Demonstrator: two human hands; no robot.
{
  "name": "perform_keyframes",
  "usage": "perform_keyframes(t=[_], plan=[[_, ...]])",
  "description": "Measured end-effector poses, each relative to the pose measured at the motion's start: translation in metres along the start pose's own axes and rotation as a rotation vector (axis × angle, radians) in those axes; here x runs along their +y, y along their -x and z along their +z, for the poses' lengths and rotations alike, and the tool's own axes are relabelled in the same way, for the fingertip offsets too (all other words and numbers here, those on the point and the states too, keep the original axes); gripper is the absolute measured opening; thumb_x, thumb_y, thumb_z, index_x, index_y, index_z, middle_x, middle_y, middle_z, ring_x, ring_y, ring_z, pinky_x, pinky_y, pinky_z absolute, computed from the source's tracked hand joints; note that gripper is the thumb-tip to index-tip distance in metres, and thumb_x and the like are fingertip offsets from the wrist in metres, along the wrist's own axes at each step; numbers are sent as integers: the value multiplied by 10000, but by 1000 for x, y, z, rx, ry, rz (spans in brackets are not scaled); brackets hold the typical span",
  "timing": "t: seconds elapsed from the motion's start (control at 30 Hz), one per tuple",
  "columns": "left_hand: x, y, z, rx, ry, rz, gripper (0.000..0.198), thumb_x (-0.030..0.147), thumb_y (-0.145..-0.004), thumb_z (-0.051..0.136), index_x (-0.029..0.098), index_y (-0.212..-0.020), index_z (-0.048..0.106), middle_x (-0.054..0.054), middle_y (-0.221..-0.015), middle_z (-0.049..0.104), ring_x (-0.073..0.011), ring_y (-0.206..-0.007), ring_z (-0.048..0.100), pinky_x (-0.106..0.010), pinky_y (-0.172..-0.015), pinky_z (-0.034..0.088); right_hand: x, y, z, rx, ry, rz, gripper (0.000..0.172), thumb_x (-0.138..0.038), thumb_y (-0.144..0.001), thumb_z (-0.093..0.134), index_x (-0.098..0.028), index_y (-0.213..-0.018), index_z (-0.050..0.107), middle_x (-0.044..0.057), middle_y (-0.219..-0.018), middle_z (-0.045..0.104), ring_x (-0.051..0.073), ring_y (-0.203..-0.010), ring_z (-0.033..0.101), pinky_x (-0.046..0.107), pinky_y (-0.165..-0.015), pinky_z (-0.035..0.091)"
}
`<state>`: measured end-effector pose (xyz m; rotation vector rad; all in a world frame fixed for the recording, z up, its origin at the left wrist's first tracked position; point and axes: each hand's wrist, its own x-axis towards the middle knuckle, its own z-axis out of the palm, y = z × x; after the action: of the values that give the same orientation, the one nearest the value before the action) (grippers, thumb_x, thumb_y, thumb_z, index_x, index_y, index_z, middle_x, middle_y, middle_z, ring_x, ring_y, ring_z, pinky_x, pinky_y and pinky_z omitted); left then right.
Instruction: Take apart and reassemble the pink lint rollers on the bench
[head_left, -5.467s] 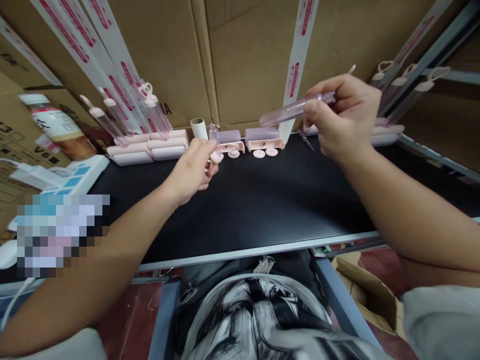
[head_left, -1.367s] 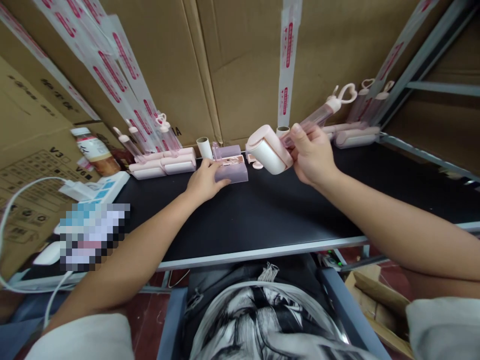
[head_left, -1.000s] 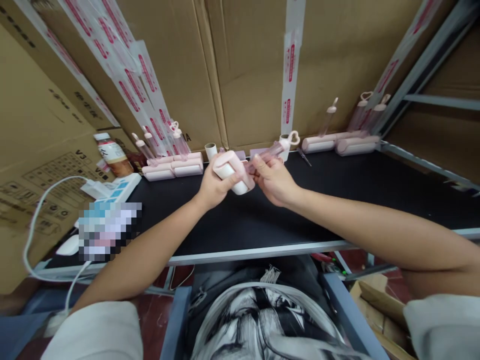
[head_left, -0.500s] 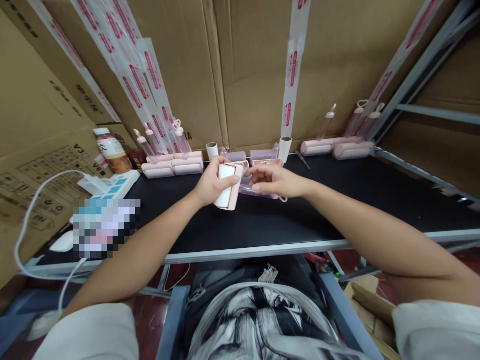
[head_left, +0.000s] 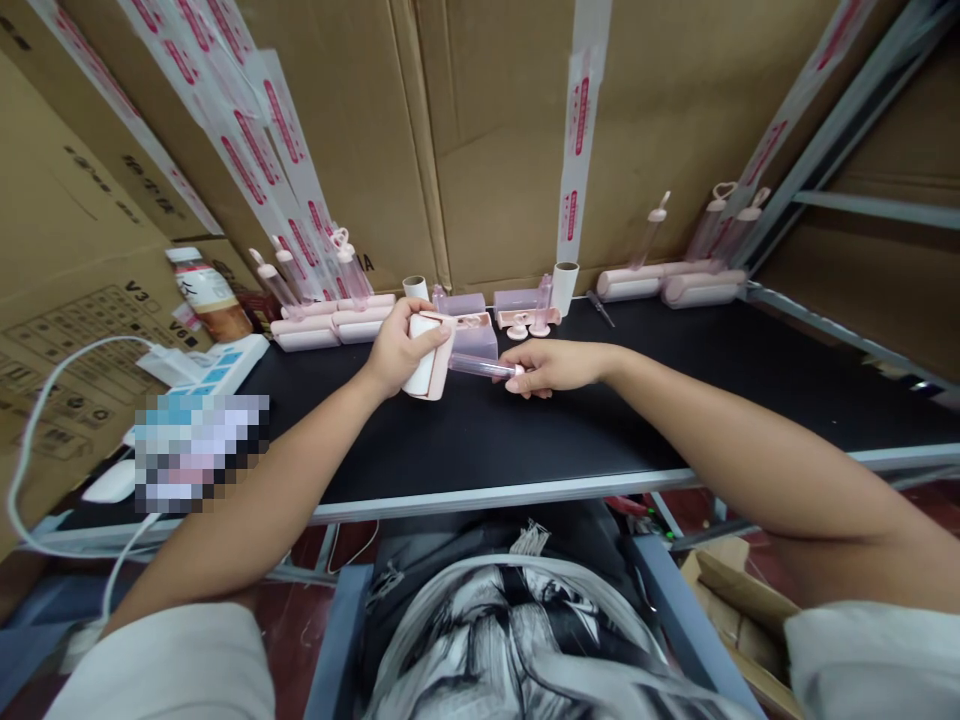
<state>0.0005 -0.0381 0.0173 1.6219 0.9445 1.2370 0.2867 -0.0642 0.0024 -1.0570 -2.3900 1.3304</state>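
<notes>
My left hand (head_left: 394, 350) is closed round the head of a pink lint roller (head_left: 426, 357) with a white paper roll in it, held just above the black tabletop (head_left: 525, 430). My right hand (head_left: 555, 365) pinches the far end of its clear pink handle (head_left: 480, 367), which lies level between the two hands. Just behind the roller sits a translucent lilac cover (head_left: 474, 343).
Along the back edge lie finished pink rollers at the left (head_left: 330, 322) and right (head_left: 675, 285), loose pink parts (head_left: 525, 320), two white paper cores (head_left: 564, 286) and a small screwdriver (head_left: 600, 308). A bottle (head_left: 206, 292) and a power strip (head_left: 202, 368) sit at the left. Cardboard boxes wall the back.
My right hand has slid out to the handle's end, so the handle now shows level between both hands. The roller head has shifted slightly left in my left hand.
</notes>
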Motion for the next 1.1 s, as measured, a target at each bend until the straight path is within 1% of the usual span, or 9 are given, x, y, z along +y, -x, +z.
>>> perform_keyframes(t=[0.17, 0.53, 0.67, 0.73, 0.8, 0.9, 0.97, 1.03, 1.1], plan=[[2, 1, -4, -129, 39, -101, 648, 501, -578, 988, 185, -1021, 635, 18, -789, 693, -153, -627, 661, -283, -597, 550, 1, -4, 4, 123, 219, -139, 302, -454, -1005, 652, -160, -1073, 668, 18, -821, 671, 148, -685, 596, 268, -666, 470], [14, -2, 0, 36, 213, -165, 588, 466, -548, 1005, 185, -897, 625, 9, -642, 676, -187, -517, 647, -334, -496, 576, -6, -4, 11, 488, 563, -250, 346, -345, -1039, 588, -152, -1297, 713, 117, -978, 802, 263, -892, 729, 338, -823, 494], [14, -10, -10, 119, 270, -199, 434, 412, -662, 924, 181, -855, 611, 4, -641, 652, -178, -531, 641, -324, -525, 586, -7, -2, 5, 772, 565, -221, 320, -358, -1040, 580, -172, -1273, 696, 115, -971, 801, 267, -862, 724, 361, -814, 500], [16, -16, -21, 156, 297, -195, 376, 372, -700, 885, 182, -867, 606, 5, -655, 650, -171, -538, 639, -317, -542, 589, -6, 0, 0, 826, 471, -217, 331, -409, -1011, 637, -192, -1260, 659, 79, -895, 781, 251, -805, 704, 355, -782, 504], [19, -21, -33, 173, 321, -190, 359, 374, -714, 858, 182, -887, 609, -2, -677, 658, -170, -548, 640, -312, -548, 586, -4, 1, -4, 759, 370, -207, 374, -465, -933, 741, -208, -1184, 638, 50, -850, 760, 237, -773, 688, 342, -749, 502], [22, -24, -44, 169, 333, -203, 397, 449, -711, 845, 188, -901, 614, -23, -690, 671, -185, -558, 644, -320, -535, 577, -3, -1, 1, 442, 324, -131, 370, -503, -828, 845, -207, -969, 675, 48, -847, 759, 226, -792, 692, 323, -740, 487], [22, -23, -43, 149, 324, -213, 428, 496, -701, 846, 195, -898, 615, -27, -684, 671, -190, -551, 635, -333, -521, 572, -4, -5, 9, 253, 350, -83, 322, -490, -854, 830, -191, -910, 726, 59, -870, 771, 220, -801, 694, 320, -752, 474], [22, -19, -38, 113, 305, -211, 449, 519, -688, 858, 207, -886, 602, -15, -665, 660, -195, -539, 630, -350, -517, 578, -5, -9, 18, 193, 387, -78, 278, -448, -898, 801, -178, -964, 777, 82, -955, 792, 221, -835, 696, 322, -778, 472], [23, -14, -30, 64, 274, -188, 478, 516, -659, 889, 215, -871, 584, -3, -655, 655, -198, -531, 637, -358, -512, 579, -7, -11, 22, 220, 425, -79, 324, -416, -893, 820, -169, -1101, 796, 115, -1081, 801, 241, -908, 704, 333, -828, 484]])
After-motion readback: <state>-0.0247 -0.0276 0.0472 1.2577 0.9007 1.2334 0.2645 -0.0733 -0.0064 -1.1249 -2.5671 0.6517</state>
